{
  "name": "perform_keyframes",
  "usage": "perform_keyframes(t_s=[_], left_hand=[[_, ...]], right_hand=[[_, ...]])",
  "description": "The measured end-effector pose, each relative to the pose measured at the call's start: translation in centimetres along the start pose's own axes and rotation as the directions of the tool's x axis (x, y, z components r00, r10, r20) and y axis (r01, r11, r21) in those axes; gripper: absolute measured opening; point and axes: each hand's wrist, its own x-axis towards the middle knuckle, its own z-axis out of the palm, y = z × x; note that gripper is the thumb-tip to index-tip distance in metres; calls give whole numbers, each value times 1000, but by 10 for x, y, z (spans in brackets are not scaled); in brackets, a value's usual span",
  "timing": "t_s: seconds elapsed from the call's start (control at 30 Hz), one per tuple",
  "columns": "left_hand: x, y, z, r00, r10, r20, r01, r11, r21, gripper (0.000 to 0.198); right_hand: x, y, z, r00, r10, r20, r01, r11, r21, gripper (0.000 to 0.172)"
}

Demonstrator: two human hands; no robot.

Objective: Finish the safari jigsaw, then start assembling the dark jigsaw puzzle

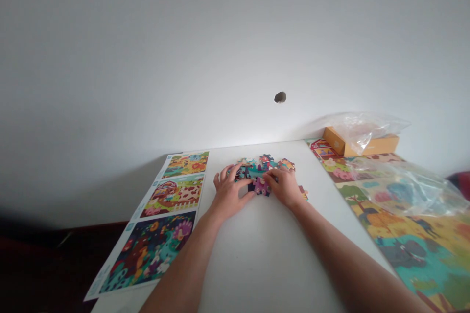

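Observation:
A small cluster of colourful jigsaw pieces (257, 173) lies near the far side of the white table (264, 254). My left hand (229, 193) lies over its left side with the fingers spread, and the thumb reaches a purple piece (261, 186) at the front. My right hand (282, 187) comes in from the other side, its fingers over the same purple piece. Both hands seem to hold the cluster between them, and they hide part of it. Just past my right hand, a loose jigsaw piece (303, 192) lies on the table.
A printed sheet of several farm pictures (157, 225) lies along the table's left edge. A large colourful puzzle mat (407, 239) lies at right, partly under clear plastic (404, 186). An orange box (360, 142) stands at the back right. A white wall rises behind the table.

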Motion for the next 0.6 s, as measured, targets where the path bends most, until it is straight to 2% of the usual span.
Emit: perform_keyframes(t_s=[0.1, 0.17, 0.23, 0.3, 0.4, 0.6], left_hand=[[1, -6, 5, 997, -55, -54, 54, 998, -20, 31], [2, -11, 11, 989, -111, -97, 107, 993, -44, 38], [4, -19, 17, 974, -172, -149, 163, 984, -70, 44], [5, -27, 21, 955, -224, -194, 208, 973, -96, 46], [7, -37, 24, 935, -280, -217, 255, 958, -133, 42], [6, -41, 22, 907, -348, -239, 339, 938, -77, 41]], right_hand=[[-1, -3, -1, 1000, 18, 4, -18, 996, -88, 24], [-2, -5, -3, 1000, -15, -18, 12, 991, -131, 26], [-5, -6, -3, 994, -110, 23, 112, 981, -156, 46], [-8, -7, 0, 969, -206, 136, 226, 961, -158, 59], [-9, -6, 4, 945, -221, 241, 264, 951, -163, 53], [-4, 2, 4, 969, -158, 192, 199, 955, -220, 42]])
